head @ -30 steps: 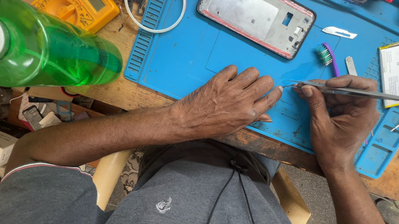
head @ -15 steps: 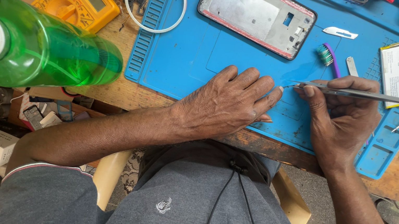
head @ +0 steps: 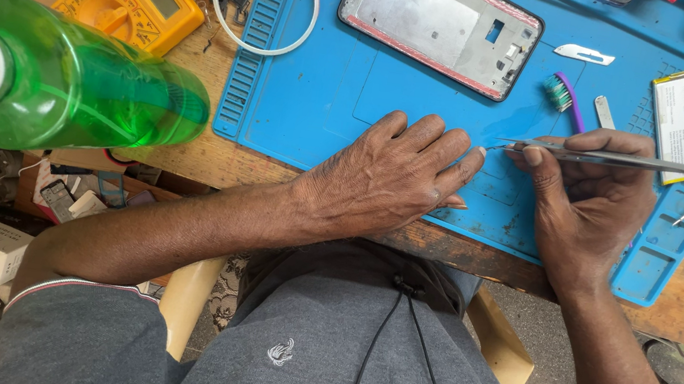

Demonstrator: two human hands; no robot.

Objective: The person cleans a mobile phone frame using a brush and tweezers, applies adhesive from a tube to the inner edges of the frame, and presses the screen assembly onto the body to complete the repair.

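The right hand (head: 590, 197) is pinching thin metal tweezers (head: 636, 161) closed-fingered near their middle, over the blue mat (head: 320, 98). They are lying nearly level, long axis running side to side, tips pointing toward the left hand (head: 389, 177), which is resting flat and empty on the mat. They look light, stiff and springy, probably slippery; a mid-shaft grip suits them.

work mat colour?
Blue; the work mat shows best in the head view.
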